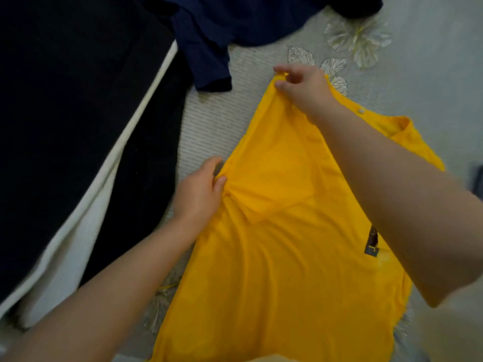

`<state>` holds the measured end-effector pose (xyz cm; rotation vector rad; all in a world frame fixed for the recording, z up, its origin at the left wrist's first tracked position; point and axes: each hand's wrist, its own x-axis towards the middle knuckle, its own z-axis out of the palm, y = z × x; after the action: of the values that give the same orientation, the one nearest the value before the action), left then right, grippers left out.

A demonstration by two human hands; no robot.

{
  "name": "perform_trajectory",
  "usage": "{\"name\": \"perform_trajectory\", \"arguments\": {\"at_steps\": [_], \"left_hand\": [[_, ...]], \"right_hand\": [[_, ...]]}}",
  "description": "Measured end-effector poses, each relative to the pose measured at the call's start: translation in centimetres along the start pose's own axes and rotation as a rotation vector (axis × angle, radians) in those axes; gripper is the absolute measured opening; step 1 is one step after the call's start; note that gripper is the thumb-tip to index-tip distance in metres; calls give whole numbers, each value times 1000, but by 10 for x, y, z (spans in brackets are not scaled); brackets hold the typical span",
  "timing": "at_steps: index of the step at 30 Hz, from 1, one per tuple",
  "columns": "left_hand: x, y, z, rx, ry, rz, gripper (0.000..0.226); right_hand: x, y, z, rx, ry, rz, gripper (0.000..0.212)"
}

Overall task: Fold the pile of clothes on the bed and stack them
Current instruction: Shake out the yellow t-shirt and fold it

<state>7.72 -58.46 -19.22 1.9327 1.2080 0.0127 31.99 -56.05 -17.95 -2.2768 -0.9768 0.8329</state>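
Observation:
A bright yellow shirt [282,257] lies spread on the bed, its collar and a button toward the right, a small dark logo near my right forearm. My left hand [201,192] pinches the shirt's left edge where the fabric bunches. My right hand [303,86] pinches the far corner of a sleeve, which lies partly folded in over the shirt's body. A navy blue garment [222,30] lies crumpled at the top of the bed, apart from the yellow shirt.
The bedspread [224,118] is pale grey-green with ribbed texture and leaf prints. The bed's left edge runs diagonally, with a white strip [86,205] and dark surfaces beyond it. More dark cloth [358,6] sits at the top right.

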Motion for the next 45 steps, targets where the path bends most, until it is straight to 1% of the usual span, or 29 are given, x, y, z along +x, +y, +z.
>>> {"name": "perform_trajectory", "arguments": {"at_steps": [2, 5, 7, 9, 11, 12, 14, 16, 18, 21, 23, 25, 27, 30, 32, 33, 35, 37, 41, 43, 45], "left_hand": [[4, -7, -10, -9, 36, -5, 33], [9, -10, -15, 38, 92, -27, 36], [10, -11, -14, 67, 133, -31, 38], [6, -11, -11, 96, 158, 0, 42], [2, -14, -8, 115, 178, 104, 52], [1, -16, -4, 165, 206, 188, 53], [0, -20, 6, 329, 238, 387, 48], [1, -27, 13, 462, 187, 585, 41], [3, -34, 14, 541, 109, 654, 43], [2, -42, 7, 641, 53, 586, 50], [-5, -42, 2, 632, 5, 514, 56], [-24, -41, 2, 596, -33, 450, 60], [-53, -43, 8, 551, -25, 371, 61], [-120, -43, 21, 422, 68, 118, 64], [-171, -43, 32, 343, 92, -88, 66], [-198, -44, 38, 297, 103, -169, 67], [-233, -51, 44, 217, 120, -252, 66], [-257, -60, 48, 151, 129, -282, 61], [-274, -79, 47, 16, 149, -331, 54], [-283, -88, 46, -34, 127, -326, 55], [-292, -93, 44, -92, 100, -336, 59]], "right_hand": [[13, -13, 11, 31, 43, -6, 35], [27, -26, 28, -47, 66, -61, 36], [29, -28, 34, -107, 66, -89, 38], [24, -26, 33, -127, 42, -127, 41], [12, -18, 27, -124, 26, -163, 44], [4, -11, 24, -137, 38, -173, 43], [-22, 8, 15, -192, 100, -183, 40], [-56, 32, 9, -231, 187, -214, 37], [-96, 58, 3, -273, 257, -225, 39], [-166, 101, -6, -354, 326, -161, 39], [-219, 132, -10, -400, 357, -90, 40], [-271, 159, -11, -418, 360, 45, 48], [-321, 179, -11, -387, 363, 229, 58], [-398, 197, -4, -296, 349, 526, 71], [-443, 205, 4, -252, 362, 629, 80], [-465, 206, 7, -216, 368, 658, 81], [-491, 206, 16, -126, 370, 701, 78], [-510, 204, 24, -40, 368, 697, 72], [-530, 203, 42, 162, 363, 723, 69], [-538, 202, 50, 268, 370, 756, 69], [-546, 202, 54, 327, 375, 746, 70]]}}
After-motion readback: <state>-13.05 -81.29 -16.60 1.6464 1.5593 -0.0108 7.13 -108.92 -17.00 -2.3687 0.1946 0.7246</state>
